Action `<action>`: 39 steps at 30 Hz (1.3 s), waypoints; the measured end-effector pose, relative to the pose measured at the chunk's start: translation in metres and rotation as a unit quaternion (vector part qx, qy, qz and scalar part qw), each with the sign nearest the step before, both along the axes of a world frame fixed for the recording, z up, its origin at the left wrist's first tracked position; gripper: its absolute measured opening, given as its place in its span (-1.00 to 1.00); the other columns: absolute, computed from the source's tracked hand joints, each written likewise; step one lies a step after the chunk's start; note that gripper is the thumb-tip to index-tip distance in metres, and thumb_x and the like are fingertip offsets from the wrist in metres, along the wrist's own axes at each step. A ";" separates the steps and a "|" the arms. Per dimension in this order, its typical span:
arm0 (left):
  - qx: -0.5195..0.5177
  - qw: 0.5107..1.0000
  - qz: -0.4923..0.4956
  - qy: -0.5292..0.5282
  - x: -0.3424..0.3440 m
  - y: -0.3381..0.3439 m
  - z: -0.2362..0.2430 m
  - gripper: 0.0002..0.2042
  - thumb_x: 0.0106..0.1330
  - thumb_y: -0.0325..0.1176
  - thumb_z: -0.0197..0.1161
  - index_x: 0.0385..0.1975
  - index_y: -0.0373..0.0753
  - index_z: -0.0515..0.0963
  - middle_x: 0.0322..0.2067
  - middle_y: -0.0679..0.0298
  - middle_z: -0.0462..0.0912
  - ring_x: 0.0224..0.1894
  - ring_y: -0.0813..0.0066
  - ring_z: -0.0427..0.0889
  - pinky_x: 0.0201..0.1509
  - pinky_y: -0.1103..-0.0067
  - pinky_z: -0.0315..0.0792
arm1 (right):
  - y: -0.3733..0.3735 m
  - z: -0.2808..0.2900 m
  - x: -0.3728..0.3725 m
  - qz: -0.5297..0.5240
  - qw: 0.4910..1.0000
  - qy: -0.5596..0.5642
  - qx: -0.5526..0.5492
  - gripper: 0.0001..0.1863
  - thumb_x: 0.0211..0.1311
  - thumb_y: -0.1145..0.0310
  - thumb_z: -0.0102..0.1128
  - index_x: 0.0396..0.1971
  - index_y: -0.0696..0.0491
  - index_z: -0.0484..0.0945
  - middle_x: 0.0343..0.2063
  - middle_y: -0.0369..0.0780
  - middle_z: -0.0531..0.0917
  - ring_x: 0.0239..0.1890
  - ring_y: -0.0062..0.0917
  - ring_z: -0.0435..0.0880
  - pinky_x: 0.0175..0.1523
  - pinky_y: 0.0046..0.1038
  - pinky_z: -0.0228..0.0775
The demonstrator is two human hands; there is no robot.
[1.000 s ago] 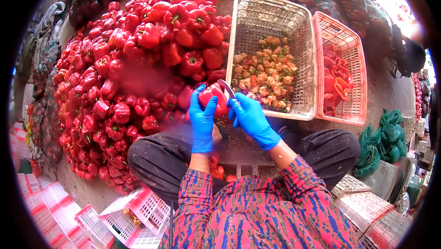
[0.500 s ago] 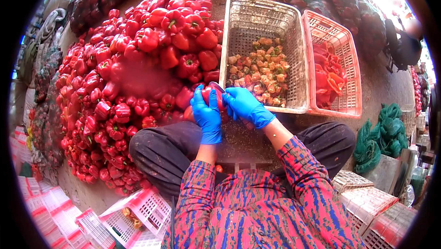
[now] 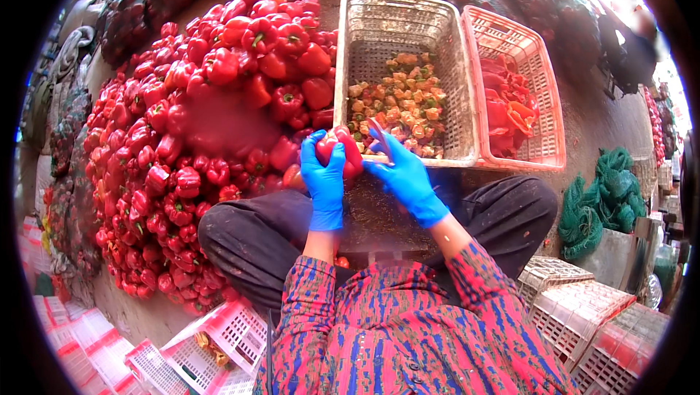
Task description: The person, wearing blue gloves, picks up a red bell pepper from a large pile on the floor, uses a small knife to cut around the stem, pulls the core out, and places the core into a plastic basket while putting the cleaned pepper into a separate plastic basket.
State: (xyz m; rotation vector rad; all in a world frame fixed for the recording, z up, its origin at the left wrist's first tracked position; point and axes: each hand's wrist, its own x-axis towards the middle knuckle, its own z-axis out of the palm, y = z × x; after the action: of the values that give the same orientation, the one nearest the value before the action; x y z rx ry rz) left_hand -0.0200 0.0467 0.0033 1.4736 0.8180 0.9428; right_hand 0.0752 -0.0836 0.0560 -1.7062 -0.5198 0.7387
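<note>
My left hand [image 3: 321, 172], in a blue glove, grips a red bell pepper [image 3: 343, 143] over my lap. Just to its right, my gloved right hand [image 3: 405, 180] has its fingers around a small knife [image 3: 375, 131], which is partly hidden and raised beside the pepper. Directly beyond my hands stands a dirty pale plastic crate [image 3: 459, 45] holding orange-green cut-off stem tops [image 3: 408, 92]. A red crate [image 3: 547, 103] next to it holds red and orange pepper pieces [image 3: 503, 96]. A large pile of red peppers [image 3: 168, 198] spreads to my left.
Netted sacks [image 3: 131, 23] line the back and left edge. Green netting [image 3: 605, 198] lies at the right. White and red crates [image 3: 219, 344] sit at the lower left, more crates [image 3: 576, 322] at the lower right. A dark partly seen shape [image 3: 631, 63] is at the upper right.
My right hand has moved a little apart from the pepper, tilting the knife upward. My left hand still grips the pepper, slightly higher in view. The whole view has shifted slightly.
</note>
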 end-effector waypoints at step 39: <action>-0.547 0.767 -0.075 -0.328 0.014 0.051 -0.005 -0.67 0.33 -0.27 0.19 0.05 -0.22 0.46 0.02 0.16 0.55 0.07 0.18 0.53 0.05 0.15 0.51 | -0.090 0.002 0.011 -0.277 0.957 0.060 0.063 -0.66 0.16 0.26 0.33 -0.16 0.16 0.56 -0.50 -0.35 0.61 -0.52 -0.70 0.53 -0.50 -0.54 0.44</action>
State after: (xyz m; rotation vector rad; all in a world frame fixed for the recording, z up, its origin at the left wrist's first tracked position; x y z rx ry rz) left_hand -0.0060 0.0980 -0.0014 0.1328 0.5182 0.5755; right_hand 0.0863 -0.1740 0.0578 -1.5690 0.0085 0.3874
